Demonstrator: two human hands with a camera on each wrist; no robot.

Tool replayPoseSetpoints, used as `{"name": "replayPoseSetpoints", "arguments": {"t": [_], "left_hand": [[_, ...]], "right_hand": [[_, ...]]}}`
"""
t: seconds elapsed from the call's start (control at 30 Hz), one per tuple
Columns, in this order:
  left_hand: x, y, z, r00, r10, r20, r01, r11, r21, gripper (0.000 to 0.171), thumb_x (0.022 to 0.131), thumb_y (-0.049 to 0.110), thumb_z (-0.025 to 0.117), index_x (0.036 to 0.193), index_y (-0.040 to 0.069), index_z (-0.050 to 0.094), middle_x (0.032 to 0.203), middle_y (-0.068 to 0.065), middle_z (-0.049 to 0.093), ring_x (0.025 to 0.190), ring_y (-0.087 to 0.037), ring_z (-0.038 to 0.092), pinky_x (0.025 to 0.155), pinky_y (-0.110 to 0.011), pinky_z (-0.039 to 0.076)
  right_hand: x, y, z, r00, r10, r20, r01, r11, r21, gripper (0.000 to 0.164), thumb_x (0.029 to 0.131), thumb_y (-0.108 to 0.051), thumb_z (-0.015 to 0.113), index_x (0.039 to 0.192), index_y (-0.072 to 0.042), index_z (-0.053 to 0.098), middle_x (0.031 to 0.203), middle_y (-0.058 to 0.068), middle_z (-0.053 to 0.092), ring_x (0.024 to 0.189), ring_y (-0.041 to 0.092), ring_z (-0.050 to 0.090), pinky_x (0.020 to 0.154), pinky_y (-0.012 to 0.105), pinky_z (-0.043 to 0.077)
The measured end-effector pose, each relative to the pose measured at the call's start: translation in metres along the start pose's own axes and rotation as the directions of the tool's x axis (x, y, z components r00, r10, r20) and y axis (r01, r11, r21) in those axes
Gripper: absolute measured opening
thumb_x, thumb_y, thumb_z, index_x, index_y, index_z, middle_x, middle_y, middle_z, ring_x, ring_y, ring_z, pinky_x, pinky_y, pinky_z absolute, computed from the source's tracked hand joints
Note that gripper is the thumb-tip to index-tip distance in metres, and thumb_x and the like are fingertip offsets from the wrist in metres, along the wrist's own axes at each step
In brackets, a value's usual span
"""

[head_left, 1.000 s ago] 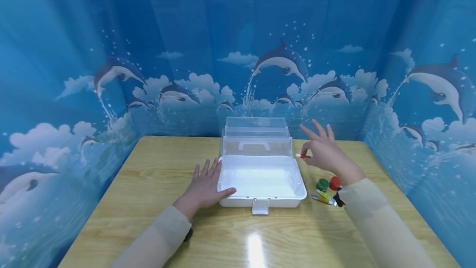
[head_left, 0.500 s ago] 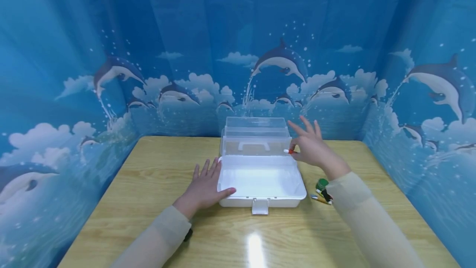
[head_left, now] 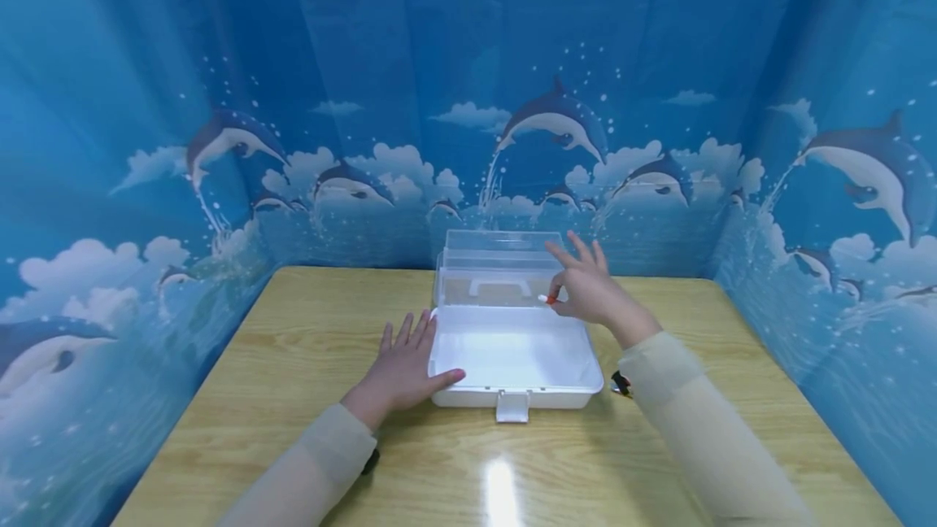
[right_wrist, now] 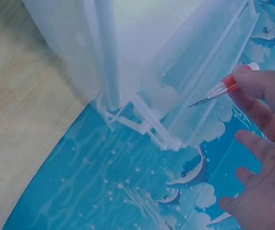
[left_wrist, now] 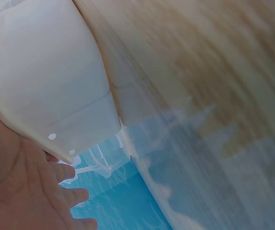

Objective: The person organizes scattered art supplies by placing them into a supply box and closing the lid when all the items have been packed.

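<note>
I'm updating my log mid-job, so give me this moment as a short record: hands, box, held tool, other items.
Left hand: fingers spread, resting against the left side of the white box
Right hand: pinches the red-and-white tool
Tool tip: pointed, metallic
Tool position: raised near the clear lid
Lid: open, at the back of the box
Latch: at the front, unfastened
Right of box: small items on the table, mostly hidden by the right sleeve
</note>
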State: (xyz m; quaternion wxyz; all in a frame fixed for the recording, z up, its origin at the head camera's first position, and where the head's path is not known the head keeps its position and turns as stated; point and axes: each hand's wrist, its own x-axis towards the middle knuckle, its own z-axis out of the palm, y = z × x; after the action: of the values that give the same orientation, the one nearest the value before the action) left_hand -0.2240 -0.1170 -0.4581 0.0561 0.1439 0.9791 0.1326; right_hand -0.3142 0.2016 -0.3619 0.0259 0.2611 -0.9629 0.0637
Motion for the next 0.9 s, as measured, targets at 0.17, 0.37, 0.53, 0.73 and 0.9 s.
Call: {"name": "replayPoseSetpoints", "arguments": {"t": [0.17, 0.37, 0.53, 0.73, 0.9], "left_hand": [[-0.001, 0.001, -0.001, 1.0, 0.003, -0.008, -0.003, 1.0, -0.011, 0.11, 0.087, 0.085, 0.035, 0.161, 0.009, 0.005, 0.167, -0.008, -0.001, 0.153, -0.036, -0.002, 0.119, -0.058, -0.007], [0.0, 0.0, 0.0, 1.0, 0.006, -0.005, -0.006, 1.0, -0.023, 0.11, 0.087, 0.084, 0.036, 0.161, 0.009, 0.004, 0.168, -0.01, 0.001, 0.153, -0.036, -0.002, 0.119, -0.058, -0.009], [0.0, -0.001, 0.001, 1.0, 0.009, -0.011, -0.009, 1.0, -0.026, 0.109, 0.088, 0.083, 0.038, 0.161, 0.009, 0.005, 0.168, -0.011, 0.002, 0.153, -0.036, -0.001, 0.119, -0.058, -0.008], [0.0, -0.001, 0.0, 1.0, 0.005, -0.008, -0.006, 1.0, -0.027, 0.107, 0.089, 0.08, 0.04, 0.161, 0.009, 0.005, 0.168, -0.011, 0.001, 0.153, -0.036, -0.001, 0.119, -0.058, -0.008], [0.0, 0.0, 0.0, 1.0, -0.002, -0.007, 0.001, 1.0, -0.03, 0.107, 0.09, 0.079, 0.042, 0.161, 0.009, 0.005, 0.168, -0.01, 0.0, 0.153, -0.036, -0.002, 0.119, -0.058, -0.008]], "right_hand": [[0.005, -0.003, 0.008, 1.0, -0.005, 0.018, 0.005, 1.0, -0.015, 0.017, 0.079, -0.021, 0.086, 0.071, -0.03, 0.073, 0.164, 0.013, 0.025, 0.151, 0.045, -0.004, 0.114, 0.069, -0.008], [0.008, -0.004, 0.017, 0.999, -0.015, 0.044, 0.016, 0.999, -0.034, 0.02, 0.078, -0.022, 0.087, 0.07, -0.031, 0.071, 0.164, 0.013, 0.025, 0.151, 0.044, -0.004, 0.114, 0.069, -0.008], [0.008, -0.003, 0.02, 0.998, -0.023, 0.062, 0.025, 0.999, -0.041, 0.021, 0.078, -0.021, 0.087, 0.069, -0.03, 0.071, 0.165, 0.013, 0.023, 0.151, 0.045, -0.006, 0.114, 0.069, -0.01], [0.008, -0.003, 0.02, 0.996, -0.016, 0.089, 0.02, 0.999, -0.047, 0.019, 0.079, -0.021, 0.087, 0.071, -0.029, 0.071, 0.165, 0.013, 0.022, 0.15, 0.045, -0.009, 0.113, 0.069, -0.011], [0.01, -0.002, 0.021, 0.992, -0.002, 0.127, 0.009, 0.998, -0.061, 0.02, 0.079, -0.021, 0.086, 0.071, -0.03, 0.071, 0.166, 0.013, 0.019, 0.15, 0.046, -0.01, 0.113, 0.069, -0.011]]}}
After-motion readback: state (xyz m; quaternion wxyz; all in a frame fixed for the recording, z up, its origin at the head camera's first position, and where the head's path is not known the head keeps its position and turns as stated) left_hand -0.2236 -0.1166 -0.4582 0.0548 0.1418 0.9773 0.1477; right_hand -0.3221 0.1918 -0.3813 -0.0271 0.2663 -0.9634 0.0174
